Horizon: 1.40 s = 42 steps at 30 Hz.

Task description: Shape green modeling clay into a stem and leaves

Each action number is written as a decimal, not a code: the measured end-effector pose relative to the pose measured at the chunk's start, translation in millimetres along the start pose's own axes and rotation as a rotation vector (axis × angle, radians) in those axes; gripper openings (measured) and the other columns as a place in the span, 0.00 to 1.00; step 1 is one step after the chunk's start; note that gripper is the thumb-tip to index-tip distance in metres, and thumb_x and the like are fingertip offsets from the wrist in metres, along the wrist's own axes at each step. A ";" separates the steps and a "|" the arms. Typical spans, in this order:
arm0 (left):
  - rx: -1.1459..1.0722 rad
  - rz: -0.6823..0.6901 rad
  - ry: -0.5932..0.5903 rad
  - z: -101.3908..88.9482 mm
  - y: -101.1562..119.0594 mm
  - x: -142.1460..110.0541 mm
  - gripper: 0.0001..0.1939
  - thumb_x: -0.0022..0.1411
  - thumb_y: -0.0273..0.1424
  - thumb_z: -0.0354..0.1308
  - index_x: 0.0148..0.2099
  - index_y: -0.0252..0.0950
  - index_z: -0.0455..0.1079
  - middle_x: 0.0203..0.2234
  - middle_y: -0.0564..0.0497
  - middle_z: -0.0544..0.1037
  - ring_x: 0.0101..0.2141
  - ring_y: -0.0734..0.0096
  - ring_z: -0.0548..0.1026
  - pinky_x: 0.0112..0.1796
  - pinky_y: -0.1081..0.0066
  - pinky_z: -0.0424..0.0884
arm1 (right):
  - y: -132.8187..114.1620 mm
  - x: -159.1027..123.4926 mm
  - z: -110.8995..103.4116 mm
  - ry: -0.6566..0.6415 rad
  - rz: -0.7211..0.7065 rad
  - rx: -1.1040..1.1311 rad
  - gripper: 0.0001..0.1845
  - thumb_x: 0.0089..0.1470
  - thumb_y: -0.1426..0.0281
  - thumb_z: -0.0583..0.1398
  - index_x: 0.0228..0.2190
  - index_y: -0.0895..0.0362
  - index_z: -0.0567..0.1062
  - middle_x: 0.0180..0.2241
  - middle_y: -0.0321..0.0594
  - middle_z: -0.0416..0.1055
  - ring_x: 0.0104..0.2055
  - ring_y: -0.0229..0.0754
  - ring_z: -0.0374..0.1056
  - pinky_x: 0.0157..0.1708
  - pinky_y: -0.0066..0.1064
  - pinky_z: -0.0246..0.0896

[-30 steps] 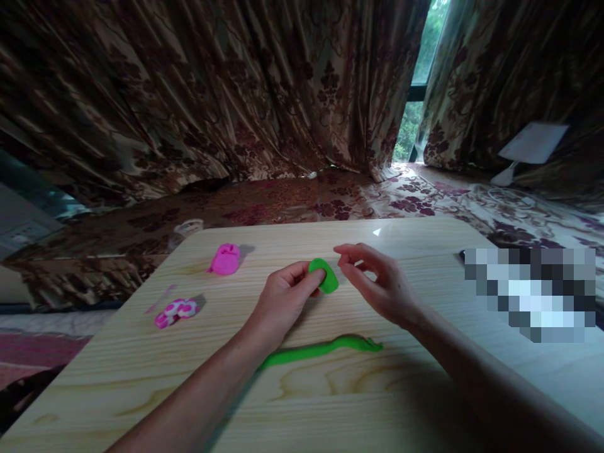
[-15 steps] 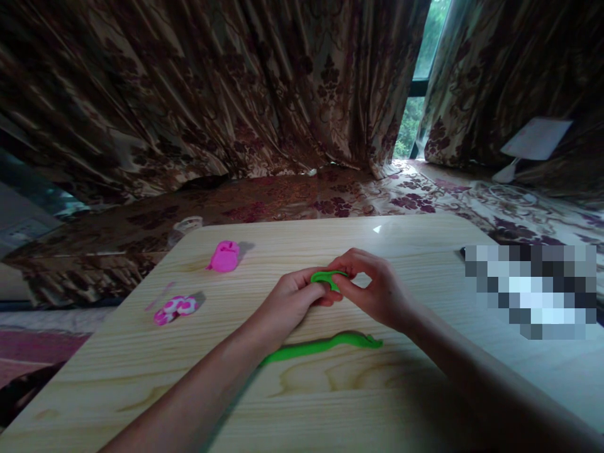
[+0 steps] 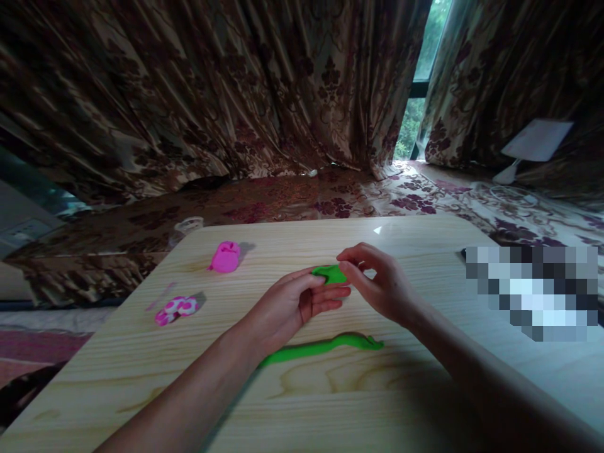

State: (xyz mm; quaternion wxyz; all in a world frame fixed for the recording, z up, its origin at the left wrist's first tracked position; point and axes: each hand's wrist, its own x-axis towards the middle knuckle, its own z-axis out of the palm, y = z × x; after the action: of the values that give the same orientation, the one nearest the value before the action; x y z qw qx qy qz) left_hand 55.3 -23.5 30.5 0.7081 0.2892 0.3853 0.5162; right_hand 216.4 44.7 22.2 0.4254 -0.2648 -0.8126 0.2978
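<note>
A flat piece of green modelling clay (image 3: 331, 274) is held above the table between both hands. My left hand (image 3: 295, 299) pinches its left end under the thumb, with the lower fingers stretched out below. The thumb and fingertips of my right hand (image 3: 377, 280) close on its right end. Nearer to me, a long green clay roll (image 3: 321, 347) lies on the wood, its right tip forked; my left forearm covers its left end.
On the table (image 3: 226, 390), at the left, lie a pink clay shape with a hollow (image 3: 225, 258) and a white-and-pink spotted clay piece (image 3: 175, 309). A pixelated object (image 3: 533, 289) lies at the right. Beyond the table stand a white lamp (image 3: 538, 139) and patterned curtains (image 3: 283, 82).
The green clay piece has been turned from a curled edge to a flatter face. My left lower fingers have uncurled, and my right hand has shifted slightly right.
</note>
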 end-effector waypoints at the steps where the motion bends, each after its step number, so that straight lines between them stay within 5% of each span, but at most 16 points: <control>1: -0.017 0.005 0.007 0.0 0.1 0.2 0.09 0.57 0.21 0.51 0.39 0.31 0.71 0.37 0.41 0.79 0.40 0.62 0.77 0.43 0.65 0.70 | 0.8 0.2 0.1 0.008 0.023 0.002 0.05 0.55 0.72 0.55 0.33 0.58 0.72 0.29 0.37 0.67 0.30 0.35 0.66 0.29 0.27 0.62; 12: 0.195 0.070 0.138 3.9 -0.6 -2.1 0.09 0.54 0.28 0.61 0.39 0.32 0.73 0.34 0.47 0.79 0.34 0.71 0.76 0.36 0.73 0.71 | 2.5 -0.6 5.9 0.041 0.009 0.023 0.03 0.52 0.72 0.59 0.27 0.58 0.72 0.24 0.34 0.67 0.26 0.34 0.64 0.26 0.26 0.61; 16: 0.158 0.096 0.225 5.6 0.9 -0.4 0.06 0.53 0.26 0.61 0.36 0.31 0.73 0.28 0.49 0.78 0.27 0.76 0.76 0.33 0.76 0.71 | -1.9 -0.5 3.4 0.029 -0.003 0.069 0.07 0.55 0.72 0.56 0.35 0.57 0.74 0.28 0.37 0.69 0.29 0.35 0.66 0.28 0.27 0.62; 29: -0.100 0.041 0.158 3.1 3.6 0.5 0.05 0.57 0.23 0.57 0.37 0.31 0.73 0.31 0.47 0.78 0.29 0.76 0.76 0.36 0.75 0.75 | -8.8 -3.4 1.8 -0.058 -0.099 0.087 0.19 0.59 0.73 0.53 0.51 0.50 0.68 0.43 0.42 0.64 0.47 0.41 0.62 0.47 0.38 0.60; 42: -0.134 0.057 0.114 5.5 4.0 -1.6 0.06 0.57 0.22 0.57 0.37 0.31 0.73 0.29 0.51 0.76 0.30 0.78 0.75 0.39 0.75 0.75 | -11.3 -6.2 1.5 -0.134 -0.135 0.082 0.22 0.60 0.72 0.52 0.55 0.48 0.63 0.48 0.42 0.61 0.52 0.42 0.58 0.53 0.41 0.57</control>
State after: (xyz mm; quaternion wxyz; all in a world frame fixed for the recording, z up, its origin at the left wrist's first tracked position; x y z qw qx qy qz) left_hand 57.6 -23.9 37.1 0.6876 0.2223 0.3812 0.5766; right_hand 216.3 32.3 26.2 0.3997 -0.1712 -0.8423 0.3187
